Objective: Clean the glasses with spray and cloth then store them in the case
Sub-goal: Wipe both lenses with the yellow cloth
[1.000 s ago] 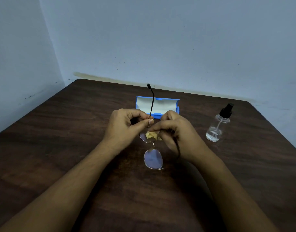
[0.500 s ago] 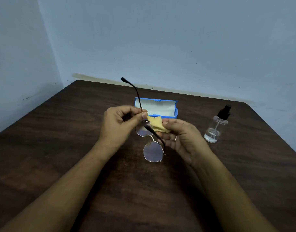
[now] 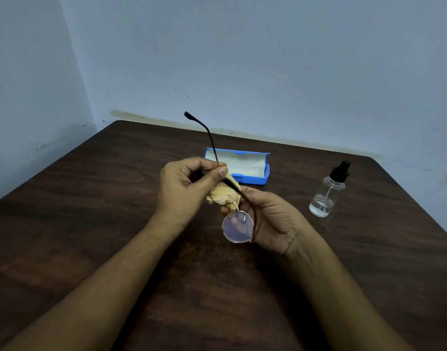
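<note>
Round-lens glasses [image 3: 237,227] with thin dark arms are held above the table's middle, one lens over the other. My left hand [image 3: 184,188] pinches the frame at the upper hinge, with one arm of the glasses sticking up toward the wall. My right hand [image 3: 273,221] lies palm up behind the glasses, holding a small yellow cloth [image 3: 223,193] against the back of the upper lens. The lower lens looks purplish. Behind my hands the blue glasses case [image 3: 245,164] lies open with a pale lining. The clear spray bottle [image 3: 327,191] with a black nozzle stands to the right.
A dark wooden table [image 3: 90,224] fills the view and sits in a corner of pale blue walls. Its rounded far corners and right edge are visible. Only the case and the bottle stand on it.
My right hand has turned from gripping over the lens to lying palm up behind it, and the cloth now spreads behind the upper lens. The raised arm of the glasses swung leftward.
</note>
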Action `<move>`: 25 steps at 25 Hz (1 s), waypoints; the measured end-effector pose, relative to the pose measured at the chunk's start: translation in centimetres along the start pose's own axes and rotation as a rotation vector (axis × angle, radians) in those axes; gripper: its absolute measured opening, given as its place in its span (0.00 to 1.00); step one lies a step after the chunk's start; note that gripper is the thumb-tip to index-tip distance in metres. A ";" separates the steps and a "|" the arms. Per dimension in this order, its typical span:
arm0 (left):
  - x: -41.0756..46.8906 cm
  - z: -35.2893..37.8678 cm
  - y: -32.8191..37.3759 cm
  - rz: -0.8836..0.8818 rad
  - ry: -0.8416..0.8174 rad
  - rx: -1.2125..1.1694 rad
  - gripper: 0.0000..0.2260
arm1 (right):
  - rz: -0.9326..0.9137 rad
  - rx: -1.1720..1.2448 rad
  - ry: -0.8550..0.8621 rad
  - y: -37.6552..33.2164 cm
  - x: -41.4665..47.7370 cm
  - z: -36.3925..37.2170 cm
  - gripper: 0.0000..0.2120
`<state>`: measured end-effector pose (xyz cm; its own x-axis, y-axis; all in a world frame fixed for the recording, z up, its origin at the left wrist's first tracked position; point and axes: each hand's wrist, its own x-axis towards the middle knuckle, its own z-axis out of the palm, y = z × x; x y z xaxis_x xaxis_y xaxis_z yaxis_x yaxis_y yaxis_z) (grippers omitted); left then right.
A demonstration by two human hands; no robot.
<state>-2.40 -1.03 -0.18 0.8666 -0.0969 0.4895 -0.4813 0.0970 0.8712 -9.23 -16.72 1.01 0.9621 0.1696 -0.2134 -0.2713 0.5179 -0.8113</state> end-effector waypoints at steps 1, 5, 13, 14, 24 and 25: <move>0.0 0.1 0.0 0.004 0.001 0.014 0.06 | 0.011 -0.017 -0.004 0.2 -0.2 0.4 0.12; 0.2 -0.5 -0.3 -0.007 0.031 0.012 0.03 | 0.057 -0.074 0.093 -0.4 -1.1 -0.2 0.13; 0.6 -0.9 -0.1 0.059 0.029 0.120 0.03 | 0.039 -0.213 -0.045 -0.8 -1.4 -0.2 0.09; 0.8 -1.3 0.0 0.072 0.052 0.129 0.03 | 0.047 -0.227 -0.057 -0.9 -1.5 -0.4 0.11; 1.5 -2.9 0.3 0.130 0.165 0.225 0.04 | 0.039 -0.157 -0.048 -1.2 -1.0 -0.8 0.16; 1.5 -2.9 0.3 0.139 0.168 0.236 0.04 | 0.043 -0.168 -0.048 -1.1 -0.9 -0.8 0.17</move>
<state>-0.86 1.68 0.71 0.7905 0.0684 0.6086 -0.5969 -0.1364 0.7906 -9.83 -18.11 1.63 0.9463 0.2307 -0.2265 -0.2997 0.3631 -0.8822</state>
